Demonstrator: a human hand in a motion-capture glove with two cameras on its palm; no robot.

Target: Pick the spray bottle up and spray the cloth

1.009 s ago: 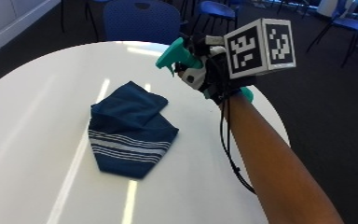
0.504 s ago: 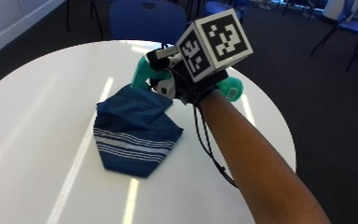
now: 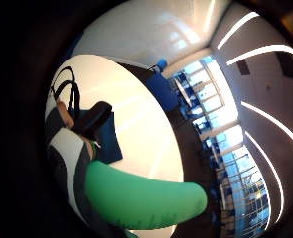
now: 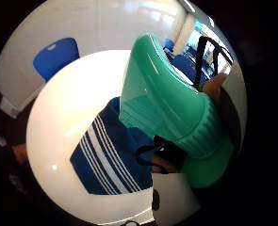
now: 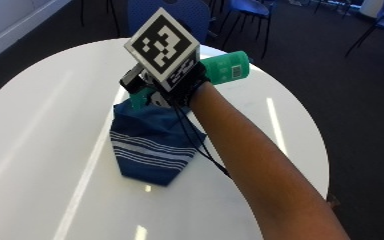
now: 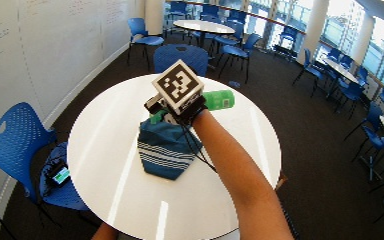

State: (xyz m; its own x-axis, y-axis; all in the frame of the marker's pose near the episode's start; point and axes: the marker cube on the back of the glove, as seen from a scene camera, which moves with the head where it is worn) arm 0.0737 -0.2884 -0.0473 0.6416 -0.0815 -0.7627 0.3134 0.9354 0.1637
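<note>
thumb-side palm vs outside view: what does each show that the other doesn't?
Only the thumb-side palm view shows the spray bottle's head close up, aimed over the cloth, and a blue chair past the table edge on that side.

Only the outside view shows the right hand from above with the forearm, the bottle's base sticking out past the hand, and the whole round white table.

Both show the green bottle held in the hand above the blue cloth with white stripes, which lies on the table.

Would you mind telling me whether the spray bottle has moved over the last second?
Yes. The gloved right hand has swung the spray bottle from beside the cloth to above it.
</note>
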